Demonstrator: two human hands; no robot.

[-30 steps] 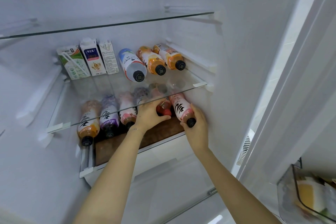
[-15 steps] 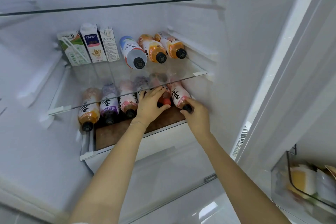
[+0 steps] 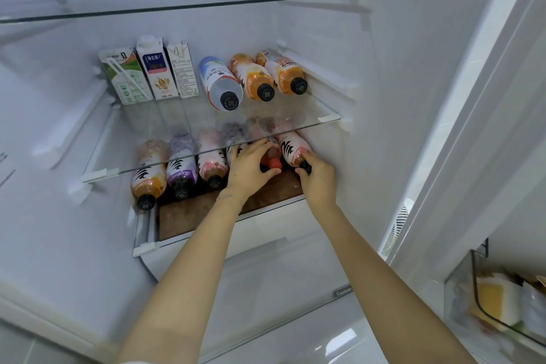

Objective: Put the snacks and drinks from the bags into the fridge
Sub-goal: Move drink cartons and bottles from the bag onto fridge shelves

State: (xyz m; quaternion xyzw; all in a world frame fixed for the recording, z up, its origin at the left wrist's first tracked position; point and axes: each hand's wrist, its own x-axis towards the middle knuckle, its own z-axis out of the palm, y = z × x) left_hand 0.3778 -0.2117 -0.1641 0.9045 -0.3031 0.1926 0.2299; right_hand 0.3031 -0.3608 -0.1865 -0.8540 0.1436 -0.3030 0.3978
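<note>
Both my arms reach into the open fridge, to the lower shelf (image 3: 177, 216) with its brown surface. Several drink bottles lie there side by side, caps toward me. My left hand (image 3: 249, 167) rests over a red bottle (image 3: 270, 156), fingers curled on it. My right hand (image 3: 317, 176) grips the cap end of the rightmost pink-labelled bottle (image 3: 291, 146) beside the fridge wall. An orange bottle (image 3: 149, 177), a purple bottle (image 3: 181, 171) and a pink bottle (image 3: 211, 164) lie to the left.
The glass shelf (image 3: 97, 174) above holds three cartons (image 3: 153, 72) at the back left and three lying bottles (image 3: 254, 77). A higher glass shelf (image 3: 177, 7) is bare. A door bin (image 3: 502, 298) with packets sits at the lower right.
The pink-labelled bottle under my right hand has slid deeper onto the lower shelf. My left hand has stayed on the red bottle. The camera has tilted slightly.
</note>
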